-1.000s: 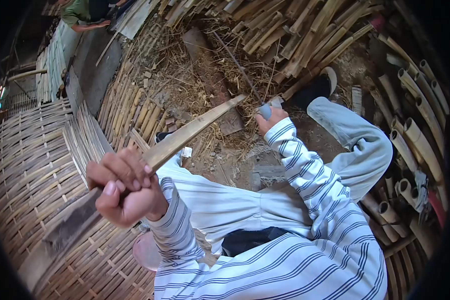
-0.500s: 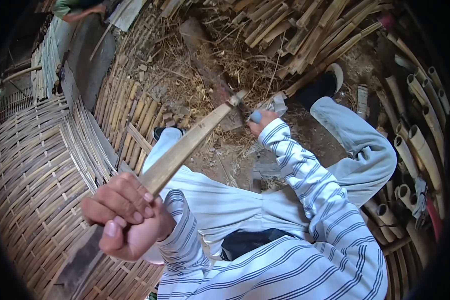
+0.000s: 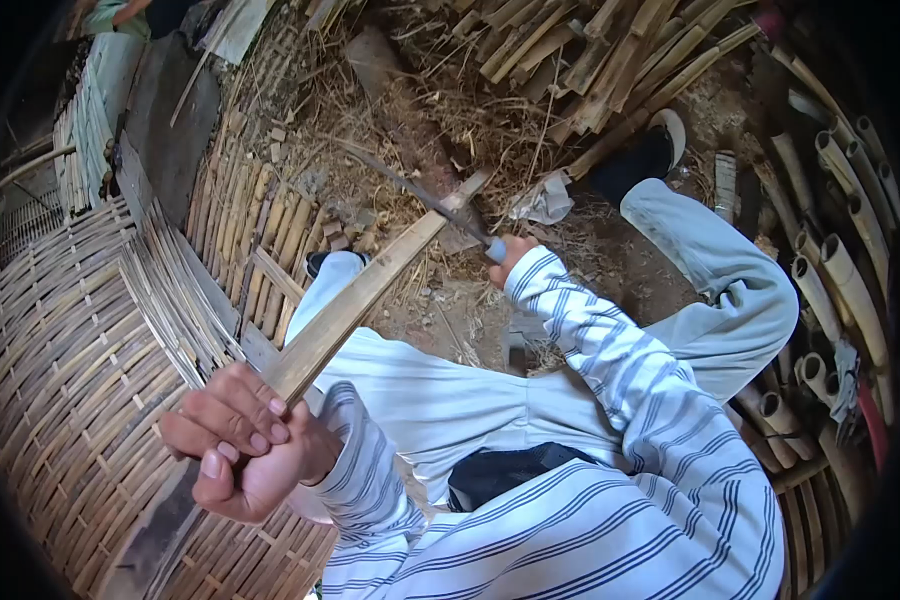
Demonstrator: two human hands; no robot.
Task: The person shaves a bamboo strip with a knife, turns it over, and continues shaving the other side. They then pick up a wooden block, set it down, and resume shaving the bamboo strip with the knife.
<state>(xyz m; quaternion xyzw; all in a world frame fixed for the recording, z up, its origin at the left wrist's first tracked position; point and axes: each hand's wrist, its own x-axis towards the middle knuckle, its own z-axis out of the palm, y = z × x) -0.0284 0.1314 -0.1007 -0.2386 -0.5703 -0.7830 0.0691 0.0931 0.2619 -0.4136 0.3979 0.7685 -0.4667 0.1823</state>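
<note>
My left hand (image 3: 250, 440) is wrapped round a long flat bamboo strip (image 3: 360, 290), which slants from the lower left up to the centre. The strip's dark lower part comes out below my fist. Its far end is over a wooden block (image 3: 380, 70) lying on the ground. My right hand (image 3: 515, 258) is closed on the handle of a long-bladed knife (image 3: 410, 187). The blade crosses the strip near its far end and points to the upper left.
Split bamboo pieces (image 3: 620, 60) lie heaped at the top. Hollow bamboo tubes (image 3: 850, 290) stack along the right. A woven bamboo panel (image 3: 70, 350) fills the left. Shavings (image 3: 480, 130) and a crumpled plastic piece (image 3: 545, 200) lie ahead. Part of another person (image 3: 120, 14) shows top left.
My right hand has moved slightly left and down, and the knife blade now shows clearly across the strip. The strip's far end has shifted a little upward. My left hand keeps its grip.
</note>
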